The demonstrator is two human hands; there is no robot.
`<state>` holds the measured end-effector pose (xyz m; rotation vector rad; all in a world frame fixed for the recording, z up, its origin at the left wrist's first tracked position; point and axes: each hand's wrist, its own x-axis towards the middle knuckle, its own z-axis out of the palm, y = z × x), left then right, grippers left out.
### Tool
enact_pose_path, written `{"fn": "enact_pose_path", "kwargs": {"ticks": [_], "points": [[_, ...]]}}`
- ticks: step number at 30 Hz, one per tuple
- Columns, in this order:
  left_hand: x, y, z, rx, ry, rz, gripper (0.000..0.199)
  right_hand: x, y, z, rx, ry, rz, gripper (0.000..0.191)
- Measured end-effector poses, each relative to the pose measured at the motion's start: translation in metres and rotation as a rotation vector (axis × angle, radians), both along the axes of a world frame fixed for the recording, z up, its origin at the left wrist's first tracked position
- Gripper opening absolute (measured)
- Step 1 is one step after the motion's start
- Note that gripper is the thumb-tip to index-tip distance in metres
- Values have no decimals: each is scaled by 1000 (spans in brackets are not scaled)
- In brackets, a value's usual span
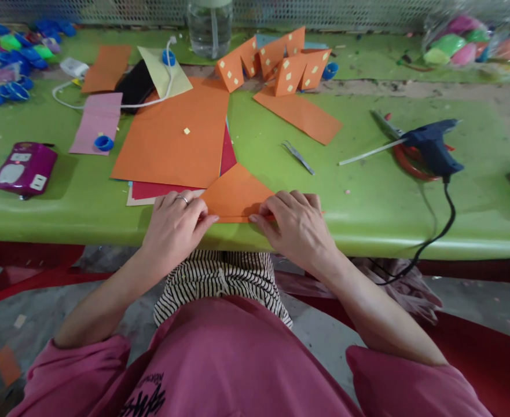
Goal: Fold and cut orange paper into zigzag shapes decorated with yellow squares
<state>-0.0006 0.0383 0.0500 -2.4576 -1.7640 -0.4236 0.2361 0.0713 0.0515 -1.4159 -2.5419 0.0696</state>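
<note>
An orange paper (237, 194) lies near the front edge of the table, with a narrow fold along its lower edge. My left hand (177, 223) grips its left end between thumb and curled fingers. At the right end my right hand (296, 226) pinches the same folded edge. Behind my left hand is a stack of paper with a large orange sheet (176, 145) on top and red sheets under it. Tweezers (298, 157) and a loose orange strip (298, 116) lie beyond my right hand.
A blue glue gun (432, 145) rests over orange-handled scissors (411, 165), its black cord hanging over the front edge. Folded orange pieces with pale squares (289, 72) stand at the back beside a water bottle (210, 29). A purple box (24, 169) sits left.
</note>
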Motion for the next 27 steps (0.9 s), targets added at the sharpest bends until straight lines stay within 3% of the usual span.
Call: {"fn": "enact_pose_path", "kwargs": {"ticks": [16,19,22,24,26,27], "points": [[-48,-7,-16,91,-29,96,35,9,0,5,-43,-19,-22,21],[-44,-11,-14,124,-27,125,27,13,0,5,-60,-18,-39,21],[-28,-20,-8,277,-38,142,7,13,1,5,-69,-22,-43,21],[-10,-27,-5,364,-49,-28,28,12,1,7,-66,-32,-37,22],[11,-31,-2,331,9,-279,44,10,2,9,-75,-47,-37,24],[23,-31,-2,302,55,-330,49,9,3,10,-81,-57,-38,25]]}}
